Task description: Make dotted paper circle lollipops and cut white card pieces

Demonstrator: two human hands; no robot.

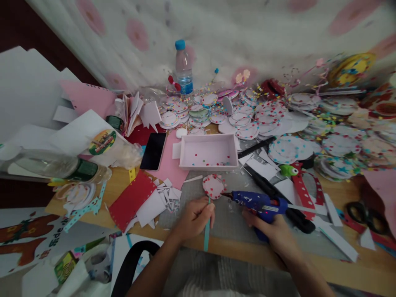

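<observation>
Near the table's front edge, my left hand (pixel 197 215) is closed on a thin teal strip (pixel 206 235), whose upper end reaches the lower rim of a round white disc with red dots (pixel 214 186). My right hand (pixel 272 229) is wrapped round the handle of a blue glue gun (pixel 258 200). The gun's dark nozzle points left and lies close to the disc's right edge; whether they touch I cannot tell. A white glue stick (pixel 306 209) sticks out of the gun's back.
Behind the disc stands an open pink box (pixel 208 152), with a phone (pixel 153 151) to its left. Many decorated discs (pixel 269 115) and a water bottle (pixel 184 70) line the back. Scissors (pixel 366 214) and red strips lie at right, paper scraps (pixel 168 194) at left.
</observation>
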